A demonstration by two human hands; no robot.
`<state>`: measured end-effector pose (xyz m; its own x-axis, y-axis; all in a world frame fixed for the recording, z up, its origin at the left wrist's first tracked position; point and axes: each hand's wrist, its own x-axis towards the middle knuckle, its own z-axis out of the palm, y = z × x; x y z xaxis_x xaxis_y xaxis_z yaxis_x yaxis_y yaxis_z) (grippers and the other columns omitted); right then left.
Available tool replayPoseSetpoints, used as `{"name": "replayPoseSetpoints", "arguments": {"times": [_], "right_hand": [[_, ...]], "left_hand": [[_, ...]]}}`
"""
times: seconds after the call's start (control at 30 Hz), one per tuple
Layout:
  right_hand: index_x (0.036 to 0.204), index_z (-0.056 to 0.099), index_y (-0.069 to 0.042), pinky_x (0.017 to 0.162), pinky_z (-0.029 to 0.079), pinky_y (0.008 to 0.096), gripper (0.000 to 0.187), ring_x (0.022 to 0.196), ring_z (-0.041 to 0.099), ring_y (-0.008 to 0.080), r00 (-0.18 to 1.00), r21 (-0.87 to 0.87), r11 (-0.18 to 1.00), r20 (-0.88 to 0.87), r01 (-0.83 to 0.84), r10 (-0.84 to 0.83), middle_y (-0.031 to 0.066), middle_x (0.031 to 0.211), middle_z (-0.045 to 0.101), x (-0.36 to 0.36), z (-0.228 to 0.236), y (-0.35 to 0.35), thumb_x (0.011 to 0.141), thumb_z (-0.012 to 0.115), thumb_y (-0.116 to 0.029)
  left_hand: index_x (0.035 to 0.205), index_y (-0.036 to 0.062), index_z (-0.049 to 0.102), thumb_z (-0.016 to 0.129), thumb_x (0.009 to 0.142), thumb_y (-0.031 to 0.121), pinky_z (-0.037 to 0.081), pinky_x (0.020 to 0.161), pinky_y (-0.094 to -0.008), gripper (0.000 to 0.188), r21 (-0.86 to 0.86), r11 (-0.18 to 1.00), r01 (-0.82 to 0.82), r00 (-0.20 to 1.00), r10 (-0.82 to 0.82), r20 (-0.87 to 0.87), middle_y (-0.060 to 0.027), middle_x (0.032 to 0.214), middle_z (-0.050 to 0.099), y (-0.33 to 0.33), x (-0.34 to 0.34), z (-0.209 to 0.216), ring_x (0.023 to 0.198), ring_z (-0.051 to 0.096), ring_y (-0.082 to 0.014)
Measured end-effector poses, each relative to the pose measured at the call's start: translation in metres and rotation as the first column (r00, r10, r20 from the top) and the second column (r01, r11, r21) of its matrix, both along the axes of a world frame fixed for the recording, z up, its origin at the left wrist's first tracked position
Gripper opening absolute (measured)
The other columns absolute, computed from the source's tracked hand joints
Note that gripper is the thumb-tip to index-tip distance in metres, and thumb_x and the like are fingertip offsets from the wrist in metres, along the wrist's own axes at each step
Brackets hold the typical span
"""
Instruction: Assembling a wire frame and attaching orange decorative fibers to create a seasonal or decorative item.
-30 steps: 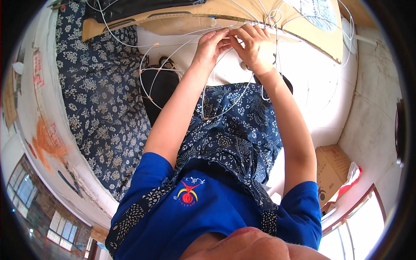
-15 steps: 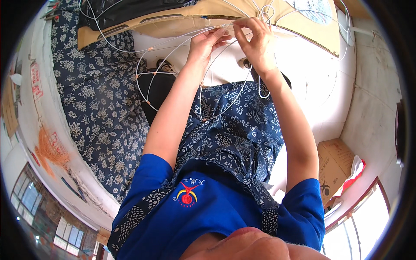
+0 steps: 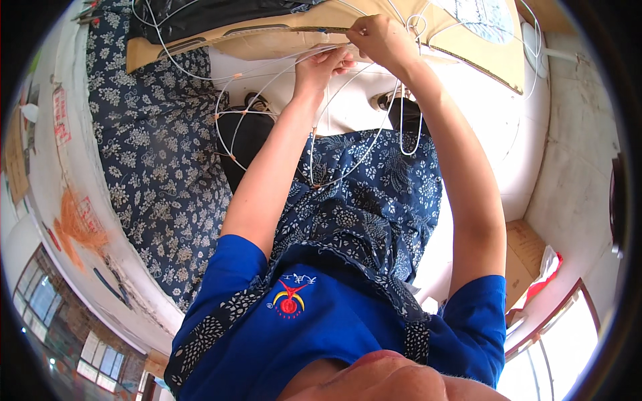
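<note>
A frame of bent white wire (image 3: 217, 116), bound at its joints with small tan wrappings, spreads over my lap and up toward the far side. My left hand (image 3: 319, 71) pinches it near the cardboard's edge, thumb and fingers closed on the wires. Just right of it and slightly farther away, my right hand (image 3: 384, 41) is closed with its knuckles up; its fingertips are turned from view, and what they hold cannot be made out. A long narrow wire loop (image 3: 409, 150) hangs below my right wrist.
A cardboard sheet (image 3: 491, 63) lies beyond my hands, with black plastic (image 3: 207, 30) and loose wires across it. Dark floral cloth (image 3: 154, 154) covers the surface at left. My patterned apron (image 3: 374, 200) lies under the frame. A cardboard box (image 3: 523, 257) stands at right.
My right hand has moved slightly up and left and rolled over, from fingertips showing to knuckles up. My left hand keeps its pinch almost in place. The frame has shifted only slightly.
</note>
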<state>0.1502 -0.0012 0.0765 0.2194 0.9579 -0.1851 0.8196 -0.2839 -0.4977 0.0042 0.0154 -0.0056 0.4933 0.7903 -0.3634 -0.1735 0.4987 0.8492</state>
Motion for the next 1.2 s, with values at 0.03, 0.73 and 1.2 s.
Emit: {"name": "replayPoseSetpoints", "arguments": {"times": [0.03,0.73,1.2], "right_hand": [[0.089,0.069,-0.007,0.061,0.051,0.0327,0.028,0.058,0.064,0.0192,0.998,-0.036,0.999,0.057,-0.031,0.033,0.0075,0.059,0.063,0.001,-0.003,0.002,0.082,0.054,-0.03],[0.061,0.067,-0.005,0.053,0.047,0.0273,0.03,0.051,0.057,0.0149,0.946,-0.306,0.942,-0.241,0.136,-0.215,0.0057,0.055,0.061,-0.001,-0.01,0.023,0.068,0.07,-0.034],[0.088,0.066,0.002,0.057,0.046,0.0192,0.019,0.059,0.056,0.0058,0.788,-0.027,0.955,-0.558,0.296,-0.26,0.0028,0.066,0.063,-0.018,-0.002,-0.019,0.081,0.065,-0.015]], "left_hand": [[0.09,0.0026,0.062,0.063,0.086,0.01,0.049,0.061,-0.0236,0.009,-0.04,0.999,-0.012,1.0,0.012,0.013,-0.0063,0.079,0.066,0.0,0.0,0.001,0.069,0.064,-0.0138],[0.098,0.0015,0.06,0.063,0.087,0.013,0.047,0.06,-0.0211,0.016,0.143,0.985,-0.1,0.994,0.092,0.064,-0.0055,0.081,0.066,0.009,0.011,-0.018,0.065,0.06,-0.0097],[0.1,0.0066,0.064,0.059,0.089,0.024,0.05,0.068,-0.0244,0.021,-0.194,0.98,-0.041,0.998,0.05,0.041,-0.0049,0.084,0.064,-0.014,-0.01,0.019,0.072,0.061,-0.0119]]}}
